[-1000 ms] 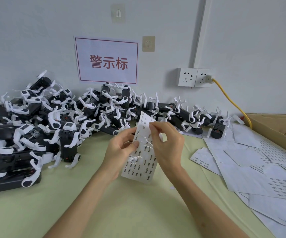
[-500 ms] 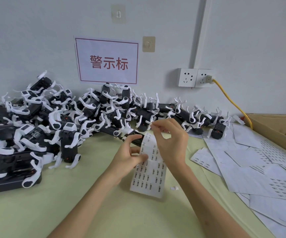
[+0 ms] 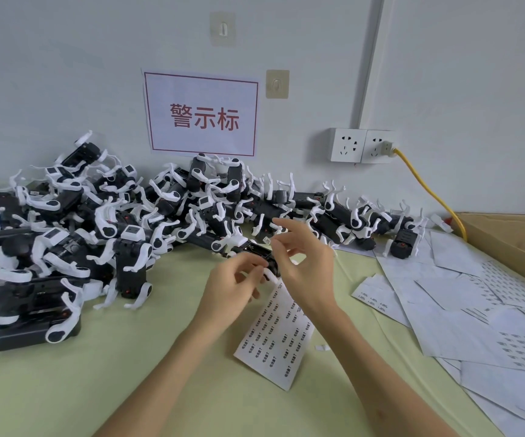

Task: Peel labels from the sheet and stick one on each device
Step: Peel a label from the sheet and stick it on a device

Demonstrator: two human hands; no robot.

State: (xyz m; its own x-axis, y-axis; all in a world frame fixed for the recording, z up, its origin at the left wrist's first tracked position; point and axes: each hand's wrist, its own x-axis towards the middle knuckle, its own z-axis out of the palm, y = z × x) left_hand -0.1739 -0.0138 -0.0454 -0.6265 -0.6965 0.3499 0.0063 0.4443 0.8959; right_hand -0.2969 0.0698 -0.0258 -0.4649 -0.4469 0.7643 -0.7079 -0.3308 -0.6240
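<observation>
While both hands were raised over the worktop (image 3: 128, 357), the scene was recorded as follows.

Left hand (image 3: 232, 288): fingers were curled around a black-and-white device (image 3: 256, 252) at the near edge of the pile; the grip was closed on it.

Right hand (image 3: 305, 263): held just right of that device, thumb and forefinger brought together at a small white label (image 3: 267, 240); the other fingers were loosely spread. Whether the label was truly pinched could not be told for certain.

Label sheet (image 3: 278, 335): laid flat on the worktop below and between the two hands, its upper end hidden behind them, rows of small printed labels seen on it.

Device pile (image 3: 97, 222): heaped along the wall from the left edge to past the middle.

Used sheets (image 3: 462, 310): scattered and overlapping on the right side of the worktop.

Cardboard box (image 3: 507, 234): placed at the far right.

Wall: a red-lettered sign (image 3: 201, 113), double sockets (image 3: 360, 146) and a yellow cable (image 3: 425, 187) were seen.
</observation>
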